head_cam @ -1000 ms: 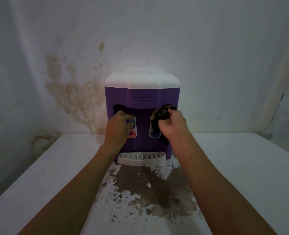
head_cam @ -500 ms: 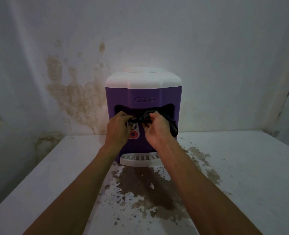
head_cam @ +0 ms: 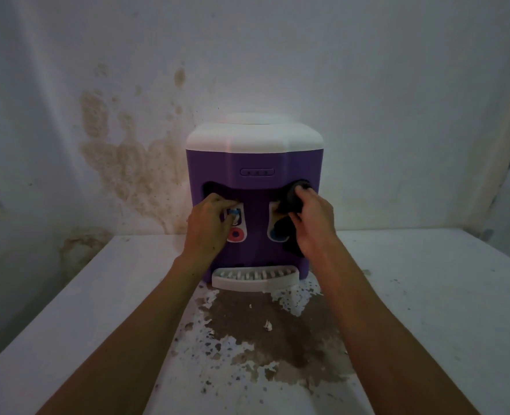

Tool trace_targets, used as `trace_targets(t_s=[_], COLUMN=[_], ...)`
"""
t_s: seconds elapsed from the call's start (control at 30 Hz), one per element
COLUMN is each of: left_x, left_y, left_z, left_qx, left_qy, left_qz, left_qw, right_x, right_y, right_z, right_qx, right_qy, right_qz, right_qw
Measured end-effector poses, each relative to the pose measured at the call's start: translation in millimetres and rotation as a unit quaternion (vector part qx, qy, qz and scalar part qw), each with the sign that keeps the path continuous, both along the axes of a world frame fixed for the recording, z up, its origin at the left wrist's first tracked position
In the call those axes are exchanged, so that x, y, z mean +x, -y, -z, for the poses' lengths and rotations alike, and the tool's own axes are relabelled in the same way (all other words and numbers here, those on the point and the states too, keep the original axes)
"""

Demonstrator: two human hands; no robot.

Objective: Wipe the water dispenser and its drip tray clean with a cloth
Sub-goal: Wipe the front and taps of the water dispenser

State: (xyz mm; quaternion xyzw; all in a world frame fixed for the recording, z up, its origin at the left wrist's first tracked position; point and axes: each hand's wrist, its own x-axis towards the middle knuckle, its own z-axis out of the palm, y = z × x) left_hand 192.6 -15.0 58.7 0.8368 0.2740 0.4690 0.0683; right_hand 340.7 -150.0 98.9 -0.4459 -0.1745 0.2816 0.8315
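Mid-frame, a purple dispenser (head_cam: 255, 187) with white top and tray (head_cam: 255, 281); right grip (head_cam: 313, 223) clutches a dark cloth (head_cam: 292, 199), left grip (head_cam: 210, 226) pinches the tap (head_cam: 233, 211).

Two bare forearms reached in from the bottom edge, uncovered from the frame's edge to the wrists, with no sleeve over any part in view. The left hand (head_cam: 210, 227) and the right hand (head_cam: 313, 220) wore nothing: no glove, ring, watch or band showed at fingers or wrists.
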Motion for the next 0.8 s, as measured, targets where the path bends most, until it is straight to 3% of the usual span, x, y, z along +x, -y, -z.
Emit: trace_targets(t_s=[0.03,0.1,0.17,0.2,0.63,0.8], left_x=[0.1,-1.3,-1.6,-1.5,0.9,0.2], left_y=[0.6,1.8,2.3,2.2,5.7,5.4], left_z=[-0.7,-2.6,-3.9,-4.1,-4.5,-3.9], left_qx=[0.000,-0.003,-0.005,-0.006,-0.014,-0.010], left_qy=[-0.002,-0.005,-0.003,-0.003,-0.007,-0.016], left_qz=[0.000,0.000,0.002,0.003,-0.009,-0.009], left_qw=[1.000,1.000,1.000,1.000,1.000,1.000], right_x=[2.4,11.1,21.5,26.1,15.9,-2.9], right_y=[-0.9,-1.2,-0.5,-0.4,1.7,-9.2], right_z=[3.0,8.1,10.4,11.9,103.2,116.2], right_qx=[-0.080,-0.215,-0.287,-0.306,-0.377,-0.380], right_qy=[0.121,0.354,0.481,0.505,0.532,0.588], right_qz=[0.046,0.106,0.125,0.128,0.059,-0.011], right_qw=[0.988,0.904,0.819,0.797,0.756,0.714])
